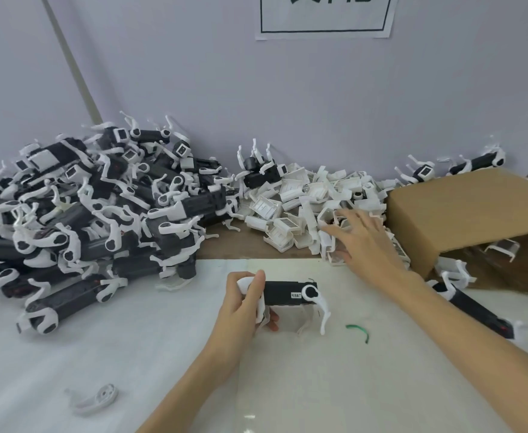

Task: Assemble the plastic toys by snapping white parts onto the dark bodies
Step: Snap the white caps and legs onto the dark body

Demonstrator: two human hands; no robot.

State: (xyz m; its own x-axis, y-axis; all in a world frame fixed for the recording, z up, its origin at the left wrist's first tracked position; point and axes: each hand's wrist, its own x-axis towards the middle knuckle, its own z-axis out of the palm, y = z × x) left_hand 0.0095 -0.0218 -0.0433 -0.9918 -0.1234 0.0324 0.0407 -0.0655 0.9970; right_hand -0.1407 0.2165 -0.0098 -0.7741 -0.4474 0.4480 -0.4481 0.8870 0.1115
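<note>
Dark toy body (pixel 283 293), with 1 white leg (pixel 320 307) at its right end, lies on the white table surface (pixel 287 385), gripped at its left end by the left hand (pixel 247 303). The right hand (pixel 365 242), fingers spread and holding nothing, reaches over the pile of white parts (pixel 303 198). A heap of assembled toys (pixel 93 207) lies to the left; a cardboard box (pixel 475 207) stands to the right.

You get bright, even, diffuse light with only soft, faint shadows. The white table covering (pixel 131 354) is nearly washed out, with a small glare spot near the bottom edge. Wide-angle bending curves the edges (the wall (pixel 319 89) seam leans), and detail is generally soft.
</note>
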